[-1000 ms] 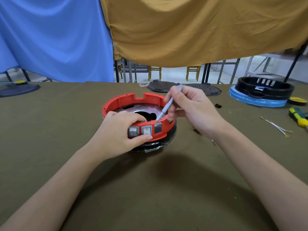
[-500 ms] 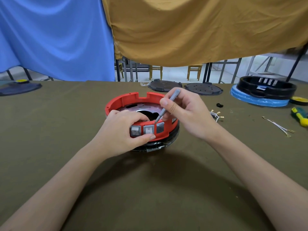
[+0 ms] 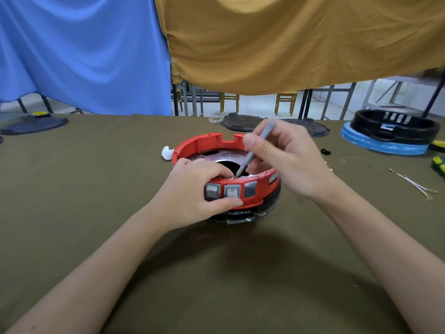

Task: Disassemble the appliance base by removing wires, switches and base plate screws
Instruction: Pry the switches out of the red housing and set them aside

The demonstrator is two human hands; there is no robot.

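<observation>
- Right now, far left of the left hand: a dark flat plate (image 3: 33,124) with a yellow bit on it lies at the table (image 3: 96,189) edge, well apart from the work. Looks parked, not in use.
- Left hand (image 3: 192,198) grips the near wall of the red appliance base (image 3: 199,143): thumb pressed under the front switches (image 3: 222,191), fingers curled over the rim into the inside. Likely bracing the shell so it can't slide or spin under tool force.
- Base sits on the table between both hands, on a black lower ring (image 3: 260,210). Two rocker switches are still seated in the front panel; a dark window sits just right of them.
- A small white scrap (image 3: 166,153) lies just behind the base's left side.
- Right hand (image 3: 289,160) pinches a slim grey tool (image 3: 255,150) like a pen, tilted, tip down inside the rim just behind the switches, near the left fingertips. Probably working a clip or terminal at the switch backs; the contact point is too small to tell.
- Hands close together, each clamped on its own thing.
- Beyond the right hand: two dark round plates (image 3: 240,121) at the far edge.
- Right of the right hand: loose wires with ring terminals (image 3: 414,184), then a black housing on a blue-wrapped ring (image 3: 390,131), and a green-yellow tool handle (image 3: 439,165) at frame edge. Reads as a pile of removed parts.
</observation>
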